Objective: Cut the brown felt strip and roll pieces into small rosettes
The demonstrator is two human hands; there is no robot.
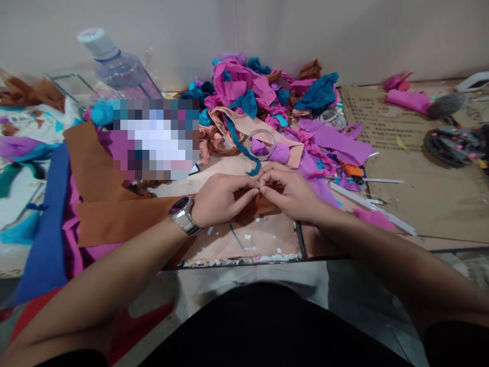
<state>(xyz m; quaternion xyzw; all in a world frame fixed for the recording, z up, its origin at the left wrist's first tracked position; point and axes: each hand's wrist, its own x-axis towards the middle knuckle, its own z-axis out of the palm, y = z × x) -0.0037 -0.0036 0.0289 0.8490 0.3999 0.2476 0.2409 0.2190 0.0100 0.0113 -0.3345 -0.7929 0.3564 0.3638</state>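
Head view: left hand (219, 200) and right hand (288, 192) meet at the fingertips, both seemingly pinched on a brown strip (124, 218) — its long axis stretches from that grip toward nine o'clock, beneath the left hand, nearer its far end.

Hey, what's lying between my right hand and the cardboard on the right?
The head view shows purple scraps, an orange-and-black object and white strips between your right hand and the cardboard; the strips run onto the cardboard.
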